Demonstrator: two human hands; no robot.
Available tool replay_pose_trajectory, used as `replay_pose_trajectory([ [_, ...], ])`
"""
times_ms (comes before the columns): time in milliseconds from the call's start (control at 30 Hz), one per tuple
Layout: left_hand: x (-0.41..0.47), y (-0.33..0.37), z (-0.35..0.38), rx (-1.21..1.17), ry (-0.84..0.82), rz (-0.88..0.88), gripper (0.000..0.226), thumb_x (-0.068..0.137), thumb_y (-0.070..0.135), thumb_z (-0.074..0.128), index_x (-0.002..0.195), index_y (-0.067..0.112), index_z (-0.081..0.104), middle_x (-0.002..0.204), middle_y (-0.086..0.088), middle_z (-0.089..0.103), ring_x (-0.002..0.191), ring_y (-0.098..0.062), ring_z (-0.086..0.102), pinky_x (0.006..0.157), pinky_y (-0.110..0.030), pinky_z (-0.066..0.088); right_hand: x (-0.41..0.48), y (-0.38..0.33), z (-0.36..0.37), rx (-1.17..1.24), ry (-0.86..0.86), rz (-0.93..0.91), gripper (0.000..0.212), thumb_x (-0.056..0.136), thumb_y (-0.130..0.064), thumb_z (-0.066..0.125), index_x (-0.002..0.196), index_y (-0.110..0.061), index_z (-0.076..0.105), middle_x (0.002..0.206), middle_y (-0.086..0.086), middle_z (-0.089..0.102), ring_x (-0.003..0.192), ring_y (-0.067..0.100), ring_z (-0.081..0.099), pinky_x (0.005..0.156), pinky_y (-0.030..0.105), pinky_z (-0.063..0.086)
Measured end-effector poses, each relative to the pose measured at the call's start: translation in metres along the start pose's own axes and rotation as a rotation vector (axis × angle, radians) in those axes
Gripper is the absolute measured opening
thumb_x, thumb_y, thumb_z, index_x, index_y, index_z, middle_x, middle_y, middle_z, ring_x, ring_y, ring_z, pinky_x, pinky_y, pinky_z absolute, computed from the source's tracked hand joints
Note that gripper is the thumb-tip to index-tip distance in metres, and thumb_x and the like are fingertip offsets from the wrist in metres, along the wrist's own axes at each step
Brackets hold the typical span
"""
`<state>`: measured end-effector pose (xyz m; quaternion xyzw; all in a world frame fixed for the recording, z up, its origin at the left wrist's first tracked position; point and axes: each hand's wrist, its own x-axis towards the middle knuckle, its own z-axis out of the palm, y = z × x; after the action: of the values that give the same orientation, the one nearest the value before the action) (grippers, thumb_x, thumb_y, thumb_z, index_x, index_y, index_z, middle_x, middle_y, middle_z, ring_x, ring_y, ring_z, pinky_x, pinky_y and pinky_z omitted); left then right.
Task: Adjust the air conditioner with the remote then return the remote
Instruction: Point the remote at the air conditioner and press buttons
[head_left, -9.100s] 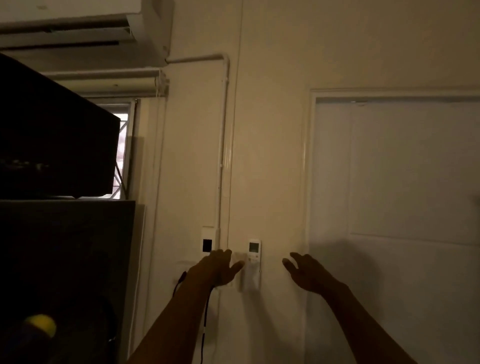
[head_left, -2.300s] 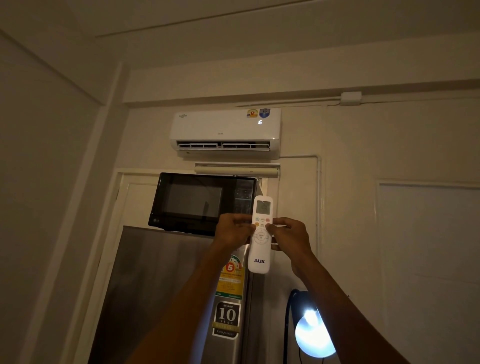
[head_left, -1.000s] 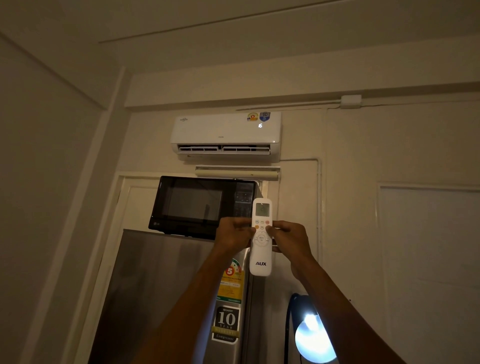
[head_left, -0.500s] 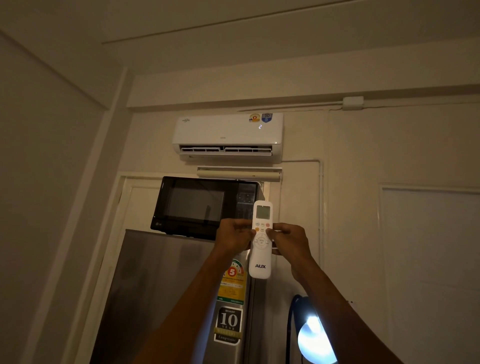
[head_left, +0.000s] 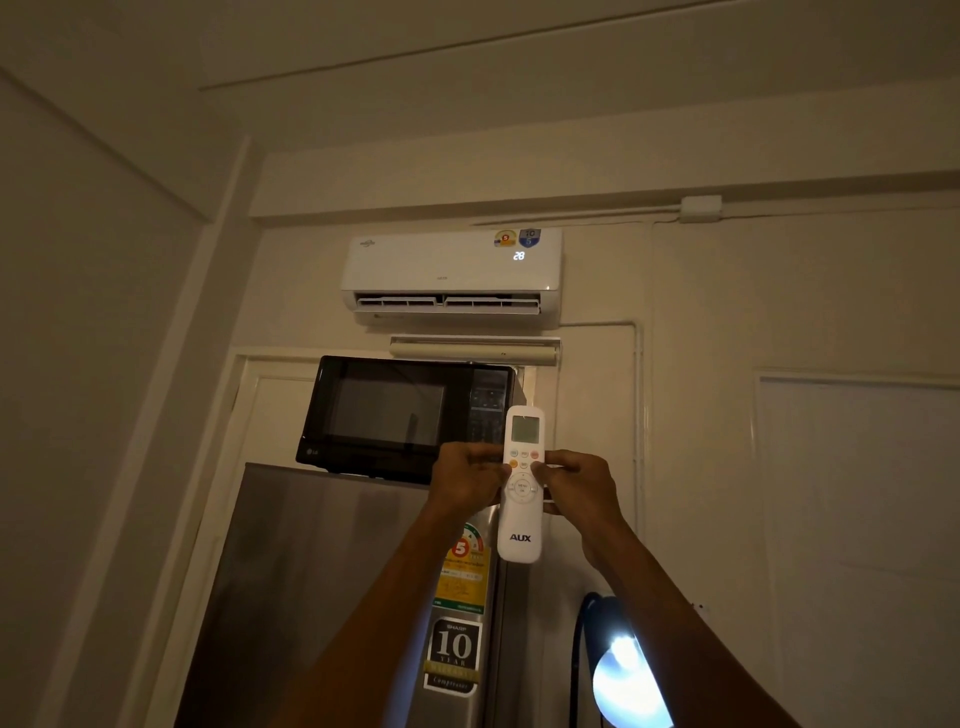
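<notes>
I hold a white AUX remote (head_left: 521, 519) upright in front of me, its screen end pointing up toward the white wall-mounted air conditioner (head_left: 451, 270). My left hand (head_left: 467, 480) grips the remote's left edge and my right hand (head_left: 574, 488) grips its right edge, both thumbs resting on the button area. The air conditioner's front panel shows lit digits reading 28, and its lower vent is open.
A black microwave (head_left: 400, 415) sits on top of a steel fridge (head_left: 322, 582) directly below the air conditioner. A lit lamp (head_left: 626, 675) glows at the lower right. A panelled wall (head_left: 857, 493) lies to the right, a plain wall to the left.
The digits on the air conditioner's panel have changed and now read 28. My hands and the remote have stayed almost where they were.
</notes>
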<state>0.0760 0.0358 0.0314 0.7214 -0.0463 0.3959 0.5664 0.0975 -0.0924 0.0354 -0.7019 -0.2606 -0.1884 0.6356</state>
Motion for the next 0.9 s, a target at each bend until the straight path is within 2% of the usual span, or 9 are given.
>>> replay_pose_trajectory([
  [133,0.000,0.000,0.002,0.006,-0.003,0.012,0.033,0.086,0.005,0.064,0.120,0.005,0.064,0.121,-0.016,0.068,0.109,-0.030,0.068,0.069,-0.025,0.057,0.001,0.001,-0.002,0.000,0.006,-0.002,0.037,0.087,-0.014,0.067,0.123,-0.004,0.062,0.123,0.018,0.067,0.105,0.034,0.069,0.092,0.052,0.056],
  [200,0.000,0.001,0.003,0.006,-0.004,0.010,0.033,0.086,0.004,0.064,0.119,0.005,0.064,0.121,-0.016,0.068,0.109,-0.030,0.068,0.067,-0.024,0.057,0.001,0.001,-0.004,0.003,0.006,0.001,0.036,0.087,-0.014,0.067,0.122,-0.004,0.063,0.123,0.018,0.068,0.105,0.034,0.069,0.092,0.053,0.056],
  [300,0.001,0.001,0.005,0.013,-0.011,0.015,0.033,0.086,0.004,0.064,0.120,0.005,0.063,0.122,-0.016,0.068,0.110,-0.031,0.067,0.075,-0.031,0.058,0.002,0.002,-0.006,0.002,0.003,0.001,0.036,0.088,-0.014,0.066,0.122,-0.004,0.063,0.122,0.018,0.068,0.105,0.034,0.069,0.092,0.053,0.056],
  [567,0.001,0.000,0.012,0.022,-0.018,0.026,0.033,0.087,0.005,0.064,0.120,0.005,0.064,0.121,-0.016,0.068,0.109,-0.030,0.068,0.085,-0.038,0.059,0.003,0.004,-0.013,0.001,0.006,0.008,0.035,0.088,-0.013,0.066,0.122,-0.004,0.063,0.121,0.019,0.068,0.105,0.034,0.069,0.091,0.052,0.056],
  [767,-0.001,0.001,0.015,0.018,-0.012,0.041,0.033,0.087,0.006,0.064,0.119,0.005,0.064,0.120,-0.016,0.069,0.105,-0.030,0.069,0.068,-0.025,0.058,0.002,0.003,-0.017,-0.008,0.019,-0.004,0.035,0.087,-0.014,0.067,0.121,-0.006,0.064,0.121,0.017,0.069,0.104,0.033,0.069,0.090,0.052,0.057],
  [900,-0.003,0.004,0.017,0.021,-0.018,0.045,0.032,0.087,0.006,0.063,0.119,0.005,0.064,0.119,-0.016,0.069,0.105,-0.030,0.069,0.065,-0.023,0.057,0.001,0.003,-0.020,-0.011,0.019,-0.008,0.035,0.087,-0.014,0.067,0.121,-0.006,0.063,0.121,0.017,0.069,0.104,0.033,0.069,0.090,0.051,0.057],
])
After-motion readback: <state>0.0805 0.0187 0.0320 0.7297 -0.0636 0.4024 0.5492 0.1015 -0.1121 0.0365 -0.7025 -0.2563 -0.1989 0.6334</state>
